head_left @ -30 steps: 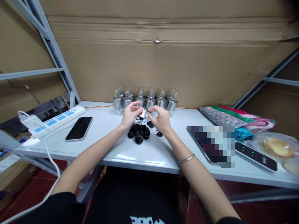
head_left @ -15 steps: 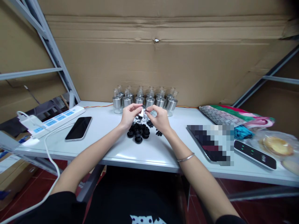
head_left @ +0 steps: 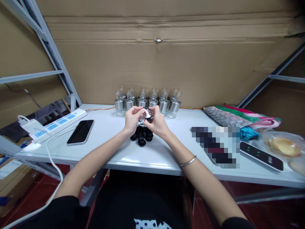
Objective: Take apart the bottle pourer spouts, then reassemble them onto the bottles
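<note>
head view: both hands meet over the middle of the white table [head_left: 114,133], around a small silver spout [head_left: 147,114] with a black lower part. the left hand [head_left: 132,121] pinches the spout's upper part between thumb and fingertips. the right hand [head_left: 156,121] curves its thumb and fingers about the lower part; i cannot tell whether they press on it. the spout is lifted above a pile of black stoppers [head_left: 141,142], which lies just in front of the hands, nearer the person. more silver pieces [head_left: 140,122] show partly between the hands, mostly hidden.

behind the hands, glass bottles with metal bands [head_left: 119,104] stand upright in two rows, near the cardboard wall [head_left: 157,66]. a metal bracelet [head_left: 188,161] circles the right forearm. to the left lie a phone [head_left: 80,132] and a white power strip [head_left: 59,124] with a charger plugged in. to the right, a black device with green lights [head_left: 260,156] lies near a wrapped pastry [head_left: 284,147].
</note>
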Demonstrator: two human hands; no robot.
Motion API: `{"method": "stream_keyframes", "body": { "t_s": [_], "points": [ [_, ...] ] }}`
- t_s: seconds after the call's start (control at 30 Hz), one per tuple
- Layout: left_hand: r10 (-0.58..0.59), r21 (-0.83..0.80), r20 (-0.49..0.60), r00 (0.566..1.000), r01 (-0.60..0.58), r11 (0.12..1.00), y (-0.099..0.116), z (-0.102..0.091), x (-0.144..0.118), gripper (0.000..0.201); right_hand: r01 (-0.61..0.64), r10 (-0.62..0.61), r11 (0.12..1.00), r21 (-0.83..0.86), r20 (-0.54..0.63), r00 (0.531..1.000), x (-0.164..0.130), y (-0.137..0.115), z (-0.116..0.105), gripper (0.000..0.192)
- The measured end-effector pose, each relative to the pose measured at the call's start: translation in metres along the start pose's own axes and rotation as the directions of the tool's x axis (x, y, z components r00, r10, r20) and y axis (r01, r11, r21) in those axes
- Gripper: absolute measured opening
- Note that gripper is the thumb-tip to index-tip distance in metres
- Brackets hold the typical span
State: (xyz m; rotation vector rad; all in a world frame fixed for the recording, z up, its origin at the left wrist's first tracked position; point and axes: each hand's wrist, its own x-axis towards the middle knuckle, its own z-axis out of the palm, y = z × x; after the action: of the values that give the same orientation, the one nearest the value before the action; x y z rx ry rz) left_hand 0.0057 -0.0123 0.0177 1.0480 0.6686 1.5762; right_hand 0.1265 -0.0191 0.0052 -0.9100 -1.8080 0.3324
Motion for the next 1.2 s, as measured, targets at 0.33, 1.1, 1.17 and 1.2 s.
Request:
{"method": "stream_keyframes", "body": {
  "t_s": [0.33, 1.1, 1.17, 1.2],
  "points": [
    [-0.073, 0.116, 0.113, 0.991, 0.060, 0.991, -0.004, -0.010, 0.009, 0.030, 0.008, -0.004, 0.992, -0.125, 0.030, 1.000, 0.004, -0.002, -0.016, 0.040],
    [-0.120, 0.357, 0.244, 0.962, 0.026, 0.934, 0.008, -0.010, 0.009, 0.030, -0.072, 0.048, 0.971, -0.228, -0.112, 0.993, 0.004, -0.001, -0.017, 0.034],
    [-0.095, 0.340, 0.241, 0.966, 0.007, 0.940, 0.010, -0.010, 0.010, 0.031, -0.072, 0.040, 0.974, -0.215, -0.150, 0.988, 0.004, -0.001, -0.017, 0.039],
    [-0.089, 0.336, 0.243, 0.966, 0.002, 0.942, 0.010, -0.011, 0.010, 0.031, -0.070, 0.035, 0.975, -0.212, -0.166, 0.985, 0.004, -0.001, -0.017, 0.042]
  ]
}}
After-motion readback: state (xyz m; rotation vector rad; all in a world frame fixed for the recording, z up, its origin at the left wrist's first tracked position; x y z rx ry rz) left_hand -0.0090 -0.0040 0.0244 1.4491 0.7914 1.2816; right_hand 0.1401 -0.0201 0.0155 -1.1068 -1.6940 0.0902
